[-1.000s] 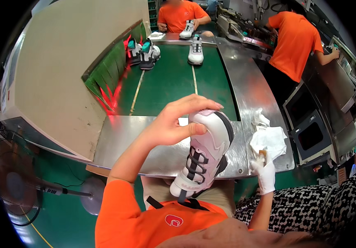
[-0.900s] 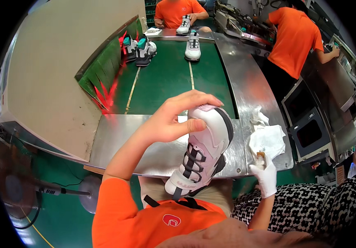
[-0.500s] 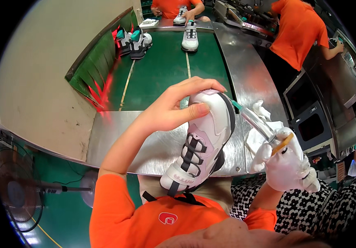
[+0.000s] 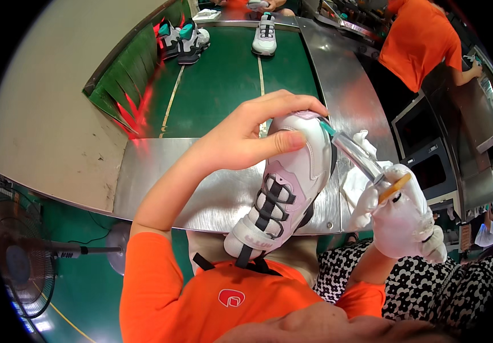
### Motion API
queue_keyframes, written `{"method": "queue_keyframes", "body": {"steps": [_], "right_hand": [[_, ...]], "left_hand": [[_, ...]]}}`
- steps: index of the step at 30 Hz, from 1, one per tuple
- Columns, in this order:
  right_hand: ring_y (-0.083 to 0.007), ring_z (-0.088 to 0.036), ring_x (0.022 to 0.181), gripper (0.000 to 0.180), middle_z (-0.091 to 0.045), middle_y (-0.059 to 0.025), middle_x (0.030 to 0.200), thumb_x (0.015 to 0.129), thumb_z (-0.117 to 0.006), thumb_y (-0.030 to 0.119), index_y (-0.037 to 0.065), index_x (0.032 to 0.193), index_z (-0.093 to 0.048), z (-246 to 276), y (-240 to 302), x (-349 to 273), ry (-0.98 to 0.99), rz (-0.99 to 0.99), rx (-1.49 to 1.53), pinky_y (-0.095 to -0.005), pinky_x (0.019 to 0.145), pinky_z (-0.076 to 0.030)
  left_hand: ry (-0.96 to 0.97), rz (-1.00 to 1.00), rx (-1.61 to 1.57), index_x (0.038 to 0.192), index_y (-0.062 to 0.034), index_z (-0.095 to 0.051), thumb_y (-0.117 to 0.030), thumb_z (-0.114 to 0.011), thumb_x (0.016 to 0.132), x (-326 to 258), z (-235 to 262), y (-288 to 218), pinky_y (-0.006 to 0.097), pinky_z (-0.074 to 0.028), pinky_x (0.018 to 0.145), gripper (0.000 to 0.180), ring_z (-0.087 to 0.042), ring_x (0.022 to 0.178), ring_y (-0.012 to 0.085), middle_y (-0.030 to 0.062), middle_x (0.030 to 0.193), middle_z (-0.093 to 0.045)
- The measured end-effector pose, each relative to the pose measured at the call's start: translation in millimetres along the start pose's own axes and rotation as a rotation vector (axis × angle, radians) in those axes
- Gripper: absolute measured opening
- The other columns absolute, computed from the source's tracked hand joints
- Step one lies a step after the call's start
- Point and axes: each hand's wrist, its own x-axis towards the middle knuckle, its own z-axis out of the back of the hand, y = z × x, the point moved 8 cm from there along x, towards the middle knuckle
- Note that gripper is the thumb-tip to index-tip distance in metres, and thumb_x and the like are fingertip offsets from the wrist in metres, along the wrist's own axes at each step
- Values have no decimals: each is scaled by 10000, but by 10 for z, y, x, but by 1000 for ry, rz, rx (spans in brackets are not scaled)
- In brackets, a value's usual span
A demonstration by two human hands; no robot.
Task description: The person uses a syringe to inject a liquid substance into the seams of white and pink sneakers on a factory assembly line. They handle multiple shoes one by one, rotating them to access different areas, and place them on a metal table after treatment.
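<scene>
My bare left hand [image 4: 258, 128] grips the toe of a white sneaker [image 4: 298, 177] with pale lilac panels, black laces and a dark sole. The thumb presses on the toe's upper and the fingers curl over its far end. The ankle end points back toward my body. In my white-gloved right hand [image 4: 398, 214] is a clear syringe [image 4: 356, 155] with a teal tip and an amber end piece. Its tip meets the sole edge at the right of the toe, close to my left fingertips. A crumpled white cloth [image 4: 358, 186] lies behind the syringe on the metal ledge.
A green conveyor belt [image 4: 218, 97] carries another white sneaker [image 4: 265, 37] and dark-soled grey shoes [image 4: 186, 43] beside green curtain strips [image 4: 118, 94]. Co-workers in orange sit at the far end and stand at the right [image 4: 421, 46]. A fan [image 4: 20, 257] stands lower left.
The syringe tip has shifted along the sole edge toward the toe's far end, nearer my left fingers. The shoe has tilted slightly to the right. Both hands keep their holds.
</scene>
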Motion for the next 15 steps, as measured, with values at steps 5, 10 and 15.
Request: {"method": "queue_keyframes", "body": {"steps": [5, 10, 15], "right_hand": [[-200, -601, 835, 340, -560, -179, 1084, 991, -490, 123, -131, 1217, -471, -114, 63, 35, 283, 129, -33, -253, 701, -506], [-196, -615, 853, 314, -594, -157, 1025, 919, -588, 64, -146, 1149, -546, -79, -11, 26, 66, 204, 16, -265, 726, -511], [-200, -621, 830, 320, -604, -159, 987, 899, -611, 58, -130, 1151, -550, -68, -349, -12, -5, 184, -52, -273, 716, -514]], "left_hand": [[-47, 31, -101, 1303, -4, -567, -291, -654, 911, -70, 47, 82, 315, -428, 989, 494, -557, 1142, 176, 85, 1237, -585], [-116, 88, -116, 1341, 1, -533, -378, -654, 932, -135, 74, 179, 290, -450, 943, 571, -568, 1111, 153, 85, 1242, -593], [-247, 114, -198, 1349, -6, -528, -370, -659, 935, -239, 143, 387, 282, -460, 925, 566, -582, 1081, 144, 76, 1201, -621]]}}
